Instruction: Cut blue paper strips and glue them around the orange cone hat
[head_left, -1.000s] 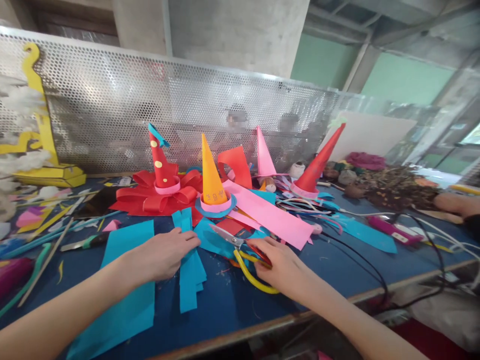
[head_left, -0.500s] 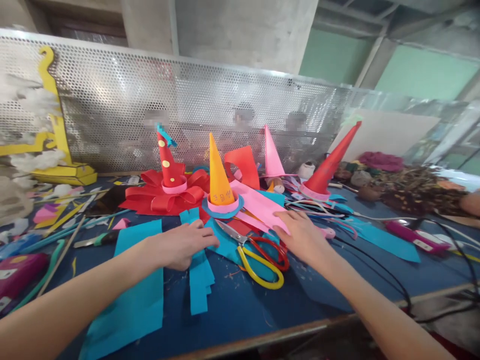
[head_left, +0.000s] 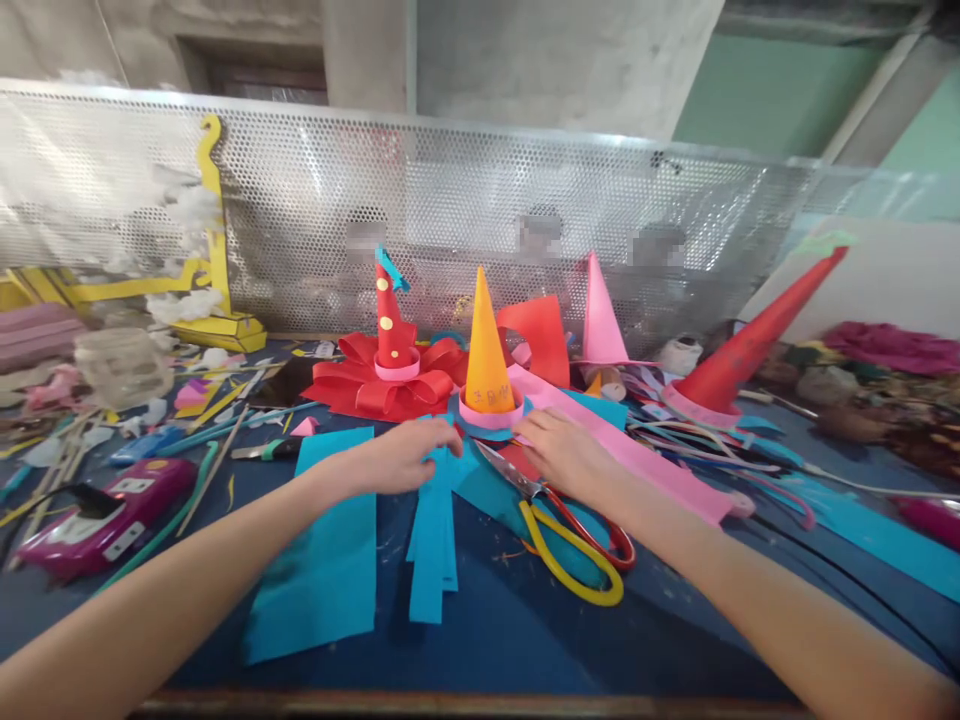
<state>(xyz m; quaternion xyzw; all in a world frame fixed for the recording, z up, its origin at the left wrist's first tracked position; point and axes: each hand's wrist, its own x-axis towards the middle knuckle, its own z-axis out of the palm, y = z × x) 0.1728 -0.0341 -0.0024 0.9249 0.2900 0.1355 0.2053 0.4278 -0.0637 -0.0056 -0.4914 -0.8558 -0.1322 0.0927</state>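
My left hand [head_left: 405, 455] rests palm down on a stack of blue paper strips [head_left: 433, 535], fingers curled lightly at their top end. My right hand [head_left: 562, 450] lies on the pink paper sheet [head_left: 637, 455] just below the orange paper cone [head_left: 486, 350] with its pink and blue ring; its fingers are bent against the paper. The scissors [head_left: 574, 530] with a yellow and a red handle lie free on blue paper under my right wrist.
A large blue sheet [head_left: 322, 560] lies left of the strips. Behind stand a red dotted cone on a red bow [head_left: 390, 350], a pink cone [head_left: 602, 310] and a tilted red cone [head_left: 750, 345]. A magenta glue gun [head_left: 105, 515] and sticks lie left. A perforated metal screen [head_left: 300, 220] backs the table.
My right hand let go of the scissors and moved up onto the pink sheet near the orange cone. My left hand stayed on the blue strips. The view shifted left.
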